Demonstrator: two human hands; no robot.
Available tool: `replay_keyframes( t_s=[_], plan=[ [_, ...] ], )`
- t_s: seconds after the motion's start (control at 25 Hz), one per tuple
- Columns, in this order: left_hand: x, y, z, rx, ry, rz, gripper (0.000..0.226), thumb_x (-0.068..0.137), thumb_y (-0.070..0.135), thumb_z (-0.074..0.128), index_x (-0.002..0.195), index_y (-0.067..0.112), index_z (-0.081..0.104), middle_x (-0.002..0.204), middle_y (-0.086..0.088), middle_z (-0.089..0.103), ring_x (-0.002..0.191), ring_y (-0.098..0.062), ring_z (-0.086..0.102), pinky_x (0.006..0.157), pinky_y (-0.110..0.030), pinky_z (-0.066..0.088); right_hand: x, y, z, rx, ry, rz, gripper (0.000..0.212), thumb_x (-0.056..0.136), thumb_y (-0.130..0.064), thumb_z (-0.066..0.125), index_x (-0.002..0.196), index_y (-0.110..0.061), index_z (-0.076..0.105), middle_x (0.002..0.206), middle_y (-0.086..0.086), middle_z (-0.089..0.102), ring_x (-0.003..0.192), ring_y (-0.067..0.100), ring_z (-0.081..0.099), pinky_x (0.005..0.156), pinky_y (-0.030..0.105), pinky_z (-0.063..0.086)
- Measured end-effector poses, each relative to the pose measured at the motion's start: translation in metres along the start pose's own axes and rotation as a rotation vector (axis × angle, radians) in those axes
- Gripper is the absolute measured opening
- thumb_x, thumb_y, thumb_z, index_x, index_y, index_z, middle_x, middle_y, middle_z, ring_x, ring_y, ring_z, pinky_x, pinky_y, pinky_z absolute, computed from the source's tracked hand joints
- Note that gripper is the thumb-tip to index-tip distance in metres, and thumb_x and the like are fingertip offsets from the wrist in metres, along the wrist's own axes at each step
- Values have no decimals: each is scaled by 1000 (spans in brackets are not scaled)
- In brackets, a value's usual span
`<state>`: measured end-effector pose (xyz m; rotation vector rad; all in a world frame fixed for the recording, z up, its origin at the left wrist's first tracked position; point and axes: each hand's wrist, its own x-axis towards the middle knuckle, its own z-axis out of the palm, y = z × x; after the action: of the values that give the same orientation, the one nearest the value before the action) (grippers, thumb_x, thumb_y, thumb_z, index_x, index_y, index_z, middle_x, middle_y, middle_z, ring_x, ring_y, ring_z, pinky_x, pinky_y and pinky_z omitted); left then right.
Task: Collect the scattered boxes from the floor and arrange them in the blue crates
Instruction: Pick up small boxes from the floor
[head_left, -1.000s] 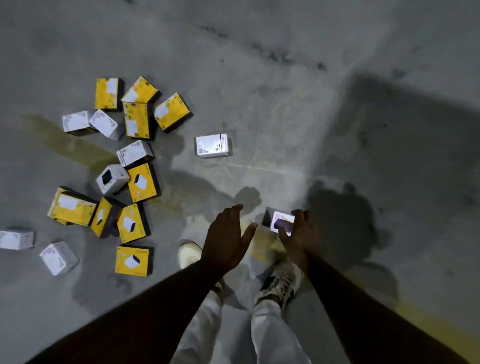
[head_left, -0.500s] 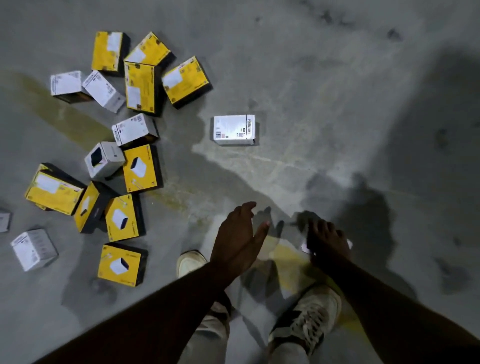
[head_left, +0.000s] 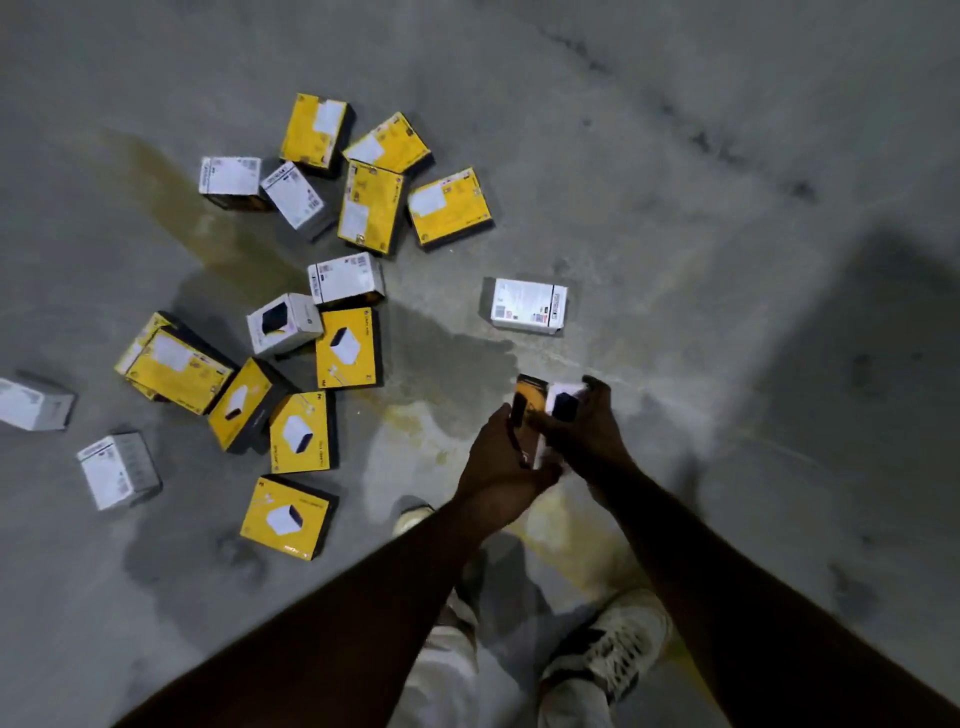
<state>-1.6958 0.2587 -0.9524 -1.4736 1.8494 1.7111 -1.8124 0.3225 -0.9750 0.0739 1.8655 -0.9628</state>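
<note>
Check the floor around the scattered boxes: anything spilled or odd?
Yes: a yellowish stain streaks the floor beside the boxes, with a darker patch below them. Whether it is wet cannot be told.

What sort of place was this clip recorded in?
Probably a warehouse or storeroom: a bare concrete floor with a faded yellow painted line, and many retail boxes scattered on it.

floor (head_left: 675, 182): grey concrete, yellowish stains
yellow boxes (head_left: 370, 213): clustered left of centre
white boxes (head_left: 118, 470): mixed among them
lone white box (head_left: 529, 306): apart, right of cluster
</note>
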Motion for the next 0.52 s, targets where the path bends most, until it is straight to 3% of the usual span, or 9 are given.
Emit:
replay_keyframes(
  t_s=[0.08, 0.16, 0.24, 0.32, 0.4, 0.52],
  plan=[
    [-3, 13, -25, -31, 38, 61, 75, 65, 30, 88, 130, 21, 52, 122, 6, 65, 112, -14, 64, 97, -41, 54, -16, -35, 17, 70, -54, 1, 90, 73, -14, 85, 142, -22, 28, 117, 8, 60, 102, 25, 65, 82, 44, 58],
    [-6, 26, -57, -86, 108, 14, 75, 68, 34, 88, 130, 20, 49, 119, 7, 63, 108, -14, 65, 93, -39, 55, -29, -64, 33, 105, -107, -29, 74, 75, -21, 84, 133, -18, 37, 110, 6, 63, 98, 23, 66, 76, 36, 58],
    [-8, 35, -82, -122, 181, -46, 72, 67, 55, 82, 124, 22, 53, 113, 6, 67, 100, -15, 68, 86, -41, 59, -36, -81, 45, 124, -169, -102, 61, 75, -46, 80, 120, -16, 52, 103, 7, 67, 94, 26, 68, 72, 34, 58],
    [-5, 39, -107, -168, 247, -103, 81, 60, 76, 73, 119, 23, 58, 107, 7, 71, 94, -12, 70, 85, -43, 59, -32, -96, 53, 112, -151, -86, 70, 72, -65, 72, 119, -16, 56, 101, 7, 68, 92, 24, 68, 84, 44, 58],
    [3, 37, -126, -255, 319, -168, 86, 57, 82, 68, 119, 23, 60, 105, 9, 73, 93, -10, 71, 87, -42, 59, -14, -103, 55, -126, -6, -153, 61, 79, -51, 73, 122, -12, 54, 101, 8, 67, 93, 23, 64, 91, 45, 51],
    [29, 20, -141, -345, 422, -200, 89, 57, 81, 67, 122, 21, 57, 107, 9, 72, 95, -11, 71, 88, -44, 58, 38, -100, 55, -561, 138, -349, 57, 78, -25, 80, 122, 1, 57, 118, 15, 62, 112, 31, 58, 95, 36, 44]
  ],
)
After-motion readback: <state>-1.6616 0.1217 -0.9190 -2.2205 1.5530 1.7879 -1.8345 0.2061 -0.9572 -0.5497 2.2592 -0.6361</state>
